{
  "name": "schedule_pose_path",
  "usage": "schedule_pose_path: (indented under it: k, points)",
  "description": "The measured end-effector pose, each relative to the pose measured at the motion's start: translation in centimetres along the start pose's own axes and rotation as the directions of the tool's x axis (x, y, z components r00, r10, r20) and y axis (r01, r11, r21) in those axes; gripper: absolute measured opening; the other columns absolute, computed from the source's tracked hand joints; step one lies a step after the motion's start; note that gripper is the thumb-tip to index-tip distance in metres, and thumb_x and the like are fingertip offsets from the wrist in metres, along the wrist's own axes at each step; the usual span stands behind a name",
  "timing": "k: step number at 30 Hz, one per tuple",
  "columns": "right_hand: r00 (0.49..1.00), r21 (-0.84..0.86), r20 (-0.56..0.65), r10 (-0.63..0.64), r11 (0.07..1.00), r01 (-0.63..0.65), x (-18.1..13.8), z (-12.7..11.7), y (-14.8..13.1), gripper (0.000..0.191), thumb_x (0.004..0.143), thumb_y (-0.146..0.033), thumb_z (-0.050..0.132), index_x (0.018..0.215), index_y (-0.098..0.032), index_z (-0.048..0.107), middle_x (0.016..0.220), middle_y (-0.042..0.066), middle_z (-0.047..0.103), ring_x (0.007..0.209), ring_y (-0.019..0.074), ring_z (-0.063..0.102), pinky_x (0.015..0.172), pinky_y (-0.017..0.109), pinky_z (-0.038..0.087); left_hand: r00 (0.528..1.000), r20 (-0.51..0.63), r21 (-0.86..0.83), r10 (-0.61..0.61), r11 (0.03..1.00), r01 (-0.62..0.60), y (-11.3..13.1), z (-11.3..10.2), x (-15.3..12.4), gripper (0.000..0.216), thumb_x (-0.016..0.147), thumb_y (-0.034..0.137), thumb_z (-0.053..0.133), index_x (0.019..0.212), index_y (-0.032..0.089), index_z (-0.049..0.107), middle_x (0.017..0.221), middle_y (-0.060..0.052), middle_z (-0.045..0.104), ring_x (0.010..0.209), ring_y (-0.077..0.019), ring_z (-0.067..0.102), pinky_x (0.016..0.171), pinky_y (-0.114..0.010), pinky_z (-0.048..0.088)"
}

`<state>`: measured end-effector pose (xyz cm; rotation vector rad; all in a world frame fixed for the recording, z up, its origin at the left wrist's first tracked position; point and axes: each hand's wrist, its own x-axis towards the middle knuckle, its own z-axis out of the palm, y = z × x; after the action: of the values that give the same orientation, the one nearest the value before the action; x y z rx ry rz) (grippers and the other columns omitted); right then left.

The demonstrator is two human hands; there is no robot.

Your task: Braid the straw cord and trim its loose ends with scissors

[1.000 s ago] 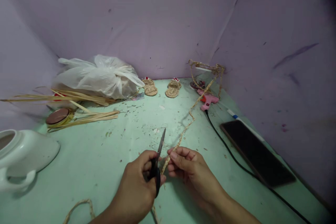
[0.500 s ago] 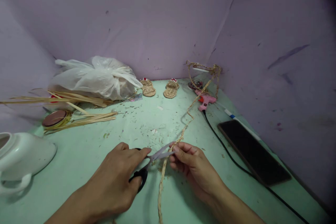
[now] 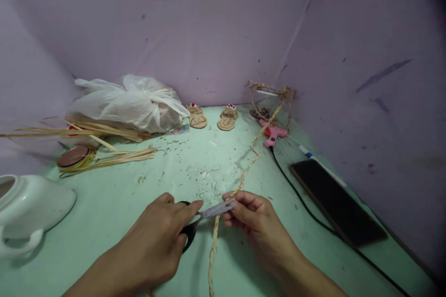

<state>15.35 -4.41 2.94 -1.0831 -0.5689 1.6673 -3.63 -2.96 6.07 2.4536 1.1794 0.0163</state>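
Observation:
My left hand [image 3: 158,232] is closed around the black handles of a pair of scissors [image 3: 212,212], with its thumb and fingers in the loops. The nearly closed blades lie across a braided straw cord [image 3: 214,246], close to the fingertips of my right hand [image 3: 256,220]. That hand pinches the cord between thumb and fingers. From there the cord runs up to a tangled coil [image 3: 287,93] at the back right corner, and its lower end hangs toward the bottom edge. Whether the blades have cut any fibre cannot be made out.
Two small woven slippers [image 3: 198,117] stand by the back wall. At left are a white plastic bag [image 3: 139,102], straw strips [image 3: 114,160], a round lidded jar [image 3: 73,157] and a white ceramic pitcher [image 3: 38,204]. At right lie a pink glue gun [image 3: 275,133], its black cable and a phone [image 3: 334,199].
The scissor blades have come together from a wider spread across the cord, and my left fingers and thumb have drawn closer. My right hand keeps its pinch, almost unmoved.

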Motion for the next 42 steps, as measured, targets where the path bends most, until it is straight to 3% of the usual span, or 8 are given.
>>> schedule_pose_path:
  k: [7,11,15,22,29,37,39,42]
  points:
    - [1.000,0.017,0.002,-0.016,1.000,0.016,0.0,0.1,-0.2,0.020,0.059,-0.028,0.073,0.067,-0.011,0.065,0.056,0.003,0.061,0.050,0.0101,0.053,0.055,0.025,0.044,0.990,-0.022,-0.281,-0.142,0.951,0.130,0.3,-0.6,0.3,0.040,0.065,0.005,0.041,0.095,0.026,0.058,0.073,0.002,0.062,0.071,-0.0169,0.054,0.065,-0.025,0.038]
    - [1.000,0.024,-0.008,0.004,1.000,-0.004,0.0,0.2,0.1,0.020,0.059,-0.028,0.073,0.066,-0.011,0.065,0.056,0.002,0.060,0.051,0.0105,0.053,0.056,0.026,0.043,0.916,-0.104,-0.699,-0.387,0.684,0.209,0.9,-0.2,0.9,0.020,0.066,0.022,0.053,0.085,0.019,0.059,0.062,0.002,0.059,0.058,-0.0128,0.052,0.055,-0.021,0.039]
    - [1.000,0.019,0.012,0.018,1.000,-0.019,-0.1,0.4,0.4,0.022,0.057,-0.029,0.074,0.067,-0.011,0.066,0.055,0.002,0.060,0.051,0.0109,0.052,0.056,0.026,0.042,0.883,0.045,-0.891,-0.467,0.381,0.247,2.1,0.6,1.5,0.029,0.056,0.025,0.063,0.082,0.016,0.058,0.057,0.002,0.057,0.051,-0.0110,0.050,0.047,-0.019,0.037]
    - [0.999,0.007,0.025,0.029,1.000,-0.029,-0.2,0.5,0.5,0.024,0.058,-0.033,0.073,0.069,-0.013,0.064,0.059,0.003,0.062,0.053,0.0116,0.054,0.057,0.027,0.042,0.865,0.129,-0.946,-0.485,0.201,0.254,3.7,1.8,1.7,0.030,0.051,0.019,0.066,0.078,0.015,0.055,0.054,0.003,0.056,0.050,-0.0094,0.049,0.047,-0.018,0.038]
    - [0.993,-0.212,0.084,0.086,0.975,-0.067,-0.4,0.6,0.7,0.029,0.060,-0.039,0.070,0.059,-0.011,0.063,0.052,0.004,0.061,0.049,0.0118,0.055,0.050,0.025,0.040,0.869,0.090,-0.942,-0.486,0.241,0.233,4.0,1.9,1.6,0.023,0.054,0.016,0.062,0.076,0.016,0.055,0.052,0.004,0.054,0.051,-0.0107,0.051,0.045,-0.018,0.037]
    - [0.908,0.097,0.161,0.387,0.909,-0.405,-0.1,0.3,1.0,0.016,0.062,-0.021,0.069,0.056,-0.008,0.061,0.050,0.000,0.057,0.038,0.0031,0.046,0.039,0.014,0.042,0.923,-0.021,-0.881,-0.384,0.444,0.164,3.7,2.2,1.4,0.021,0.061,0.009,0.056,0.079,0.019,0.055,0.060,0.005,0.055,0.063,-0.0105,0.053,0.059,-0.017,0.040]
    - [0.919,0.121,0.136,0.370,0.915,-0.386,0.0,0.1,0.8,0.013,0.063,-0.019,0.068,0.060,-0.008,0.062,0.050,0.001,0.058,0.038,0.0033,0.047,0.039,0.014,0.044,0.939,-0.025,-0.836,-0.343,0.523,0.169,3.2,2.0,1.2,0.019,0.065,0.012,0.055,0.083,0.019,0.054,0.062,0.004,0.055,0.065,-0.0114,0.053,0.061,-0.019,0.040]
    - [0.950,0.130,0.062,0.306,0.941,-0.312,0.4,-0.2,0.0,0.012,0.063,-0.018,0.068,0.060,-0.008,0.062,0.052,0.001,0.059,0.041,0.0045,0.051,0.041,0.014,0.046,0.954,-0.094,-0.626,-0.283,0.762,0.165,2.2,1.1,0.5,0.025,0.068,0.021,0.056,0.093,0.021,0.053,0.075,0.001,0.058,0.072,-0.0150,0.052,0.067,-0.025,0.040]
